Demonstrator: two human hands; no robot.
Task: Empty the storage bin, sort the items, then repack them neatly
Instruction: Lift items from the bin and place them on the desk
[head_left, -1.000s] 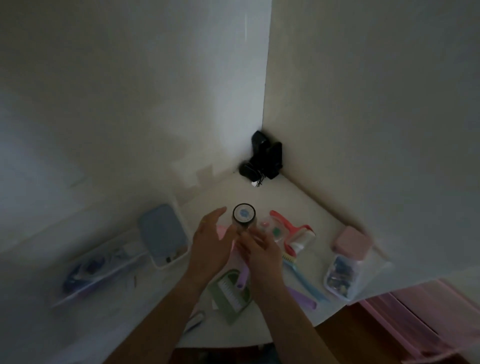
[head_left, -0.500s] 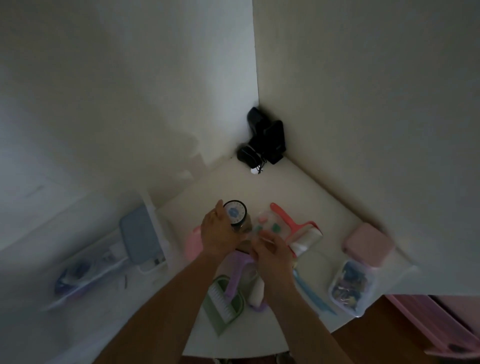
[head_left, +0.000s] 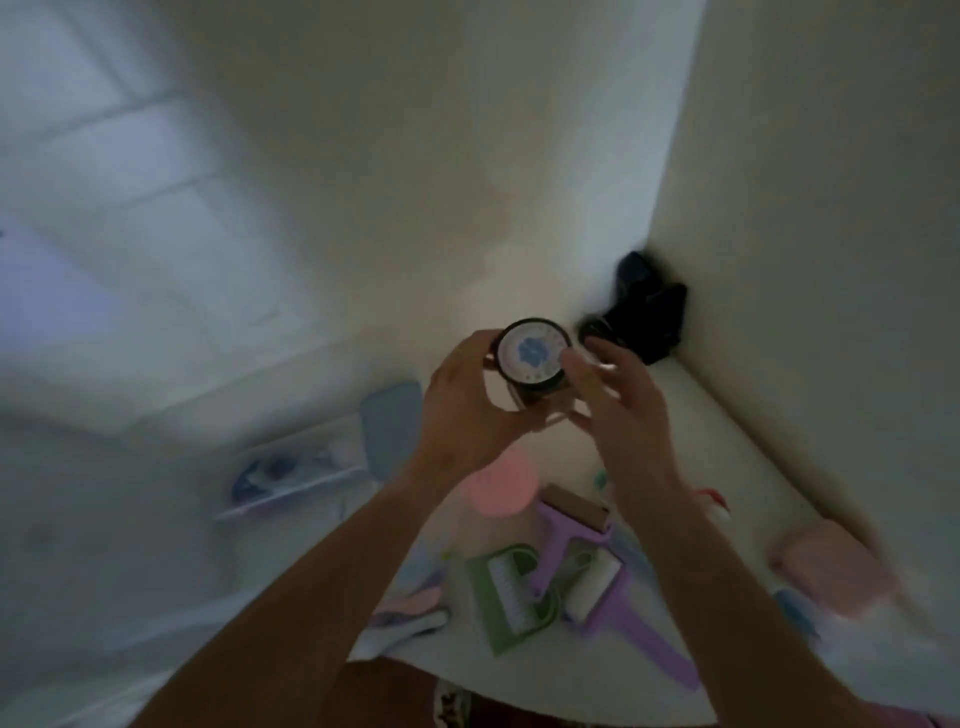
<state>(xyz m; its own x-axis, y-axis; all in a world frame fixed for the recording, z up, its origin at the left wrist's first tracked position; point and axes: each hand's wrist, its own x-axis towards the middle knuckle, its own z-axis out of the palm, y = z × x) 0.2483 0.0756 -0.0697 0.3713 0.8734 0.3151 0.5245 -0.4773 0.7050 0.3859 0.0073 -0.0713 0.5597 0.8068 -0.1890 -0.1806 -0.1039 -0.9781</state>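
Nearest me, along the bottom of the frame, the sorting looks well under way: a green brush and dustpan (head_left: 511, 597), a purple lint roller (head_left: 597, 587) and a pink round lid (head_left: 501, 488) lie spread on the white table (head_left: 717, 415), so I judge the emptying mostly done and the repacking not begun. Above them, at centre frame, my left hand (head_left: 467, 415) is wrapped around a small jar (head_left: 532, 358) with a dark-rimmed lid, held clear of the table; my right hand (head_left: 618, 410) has its fingers spread against the jar's far side, touching but not closed on it. The clear storage bin (head_left: 291, 473) sits at mid-left, some items blurred inside. A pink box (head_left: 826, 566) rests at the right edge. Farthest back, a black object (head_left: 644, 312) occupies the corner.
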